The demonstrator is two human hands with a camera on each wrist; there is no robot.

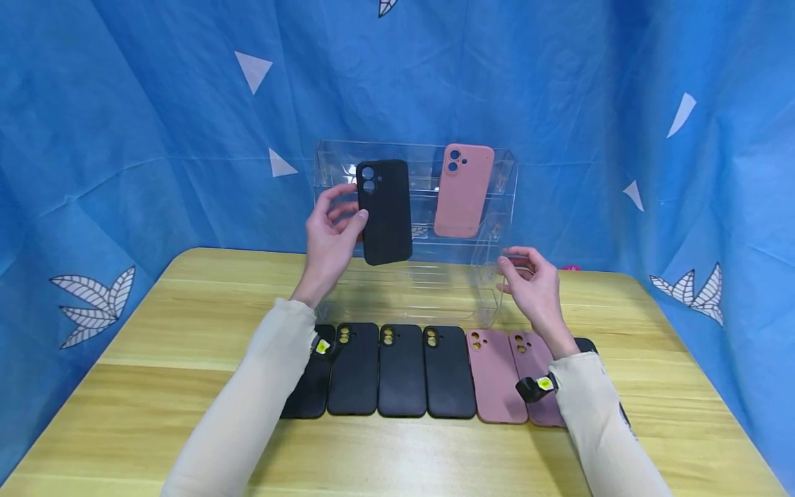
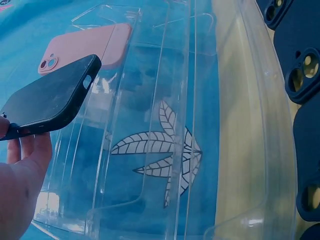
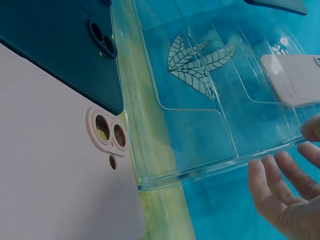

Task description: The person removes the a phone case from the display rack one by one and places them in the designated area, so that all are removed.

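My left hand (image 1: 333,235) pinches a black phone case (image 1: 386,214) by its left edge, holding it upright before the upper tiers of a clear acrylic rack (image 1: 422,276). In the left wrist view, the black phone case (image 2: 55,97) is tilted, with the thumb and fingers at its edge. A pink phone case (image 1: 464,190) stands in the rack at the upper right. My right hand (image 1: 533,279) is at the rack's right side, fingers loosely bent; in the right wrist view its fingertips (image 3: 257,170) are right by the clear side edge, with nothing between them.
Along the rack's front lies a row of phone cases on the wooden table (image 1: 155,386): several black ones, including one in the middle (image 1: 402,373), then pink ones (image 1: 499,379), and a black one at the right end, partly under my right arm. A blue curtain (image 1: 186,124) hangs behind.
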